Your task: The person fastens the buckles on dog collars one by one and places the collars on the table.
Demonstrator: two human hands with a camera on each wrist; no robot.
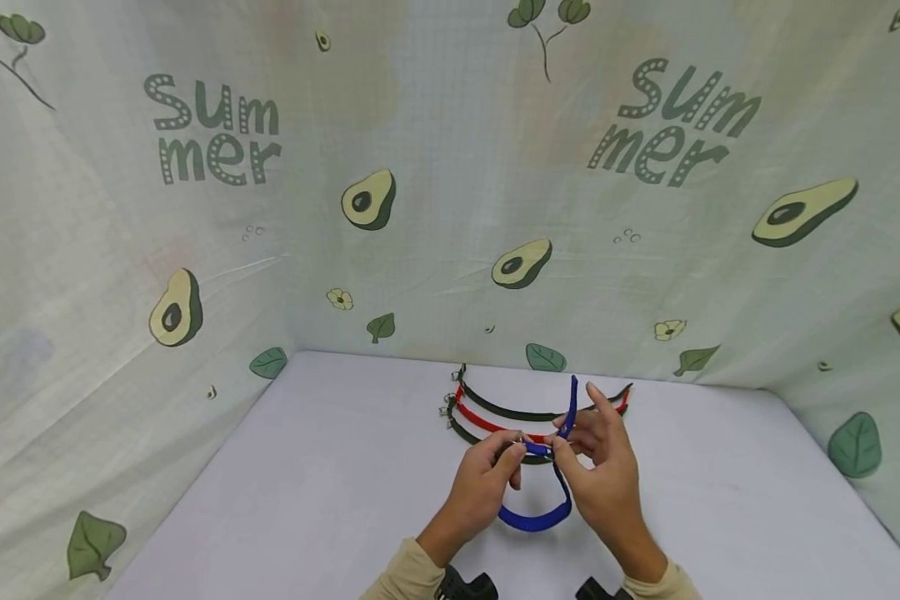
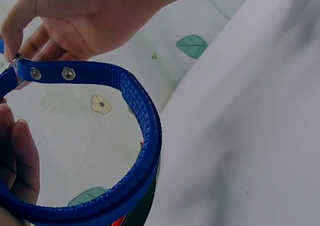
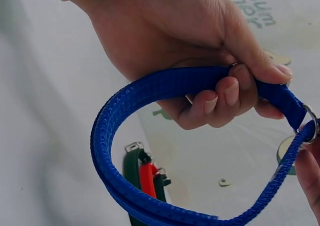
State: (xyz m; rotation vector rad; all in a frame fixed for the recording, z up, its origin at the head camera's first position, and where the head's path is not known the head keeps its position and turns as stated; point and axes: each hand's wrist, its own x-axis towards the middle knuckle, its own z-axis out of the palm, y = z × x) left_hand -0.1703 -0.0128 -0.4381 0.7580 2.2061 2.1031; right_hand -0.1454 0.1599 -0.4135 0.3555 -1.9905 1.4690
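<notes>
A blue collar (image 1: 536, 523) is held above the table in both hands, its padded band hanging in a loop. The left hand (image 1: 487, 479) grips one end, thumb on top and fingers curled beneath, as the right wrist view shows. A metal ring (image 3: 315, 121) sits just past that thumb, with the strap running through it. Close to the ring, the right hand (image 1: 603, 467) pinches the strap with its thumb, index finger raised. The collar's free tip points up beside it. Two metal eyelets (image 2: 68, 73) show in the strap in the left wrist view.
Behind the hands, a dark green collar (image 1: 510, 412), a red collar (image 1: 487, 423) and another dark green collar (image 1: 461, 431) lie in curved rows, buckles to the left. The white table (image 1: 307, 500) meets a printed cloth wall (image 1: 435, 275) at its back and sides.
</notes>
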